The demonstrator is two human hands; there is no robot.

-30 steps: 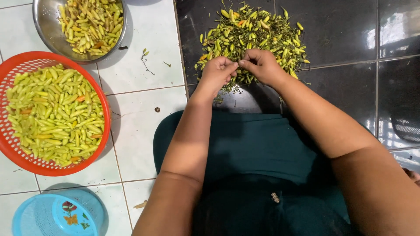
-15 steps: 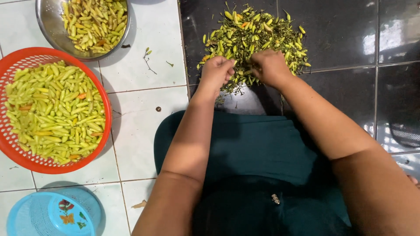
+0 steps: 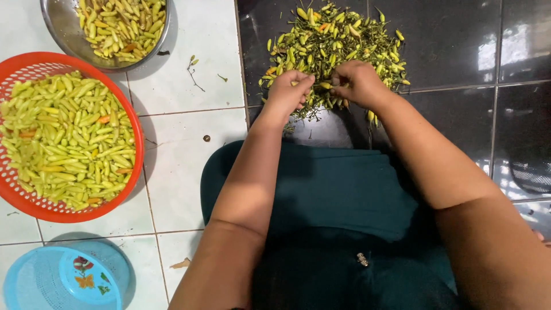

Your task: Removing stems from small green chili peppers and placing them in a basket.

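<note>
Seated on tiled floor [image 3: 189,166], half white, half black, dark green garment [image 3: 338,195] across the lap. Far left, red plastic basket [image 3: 133,120] brimming with stemmed yellow-green chilies; above it, steel bowl [image 3: 63,34] of the same; lower left, upturned blue basket [image 3: 63,281]. Straight ahead on black tile, heap of unsorted chilies with stems [image 3: 338,46], touching both hands at its near edge. Left hand [image 3: 287,92] curled, fingertips pinched on one end of a small yellow-green chili [image 3: 325,85]; right hand [image 3: 359,83] clenched over the other end. Chili's long axis running left to right between them, both hands equally close. Stray stems [image 3: 193,69] on white tile nearby.
</note>
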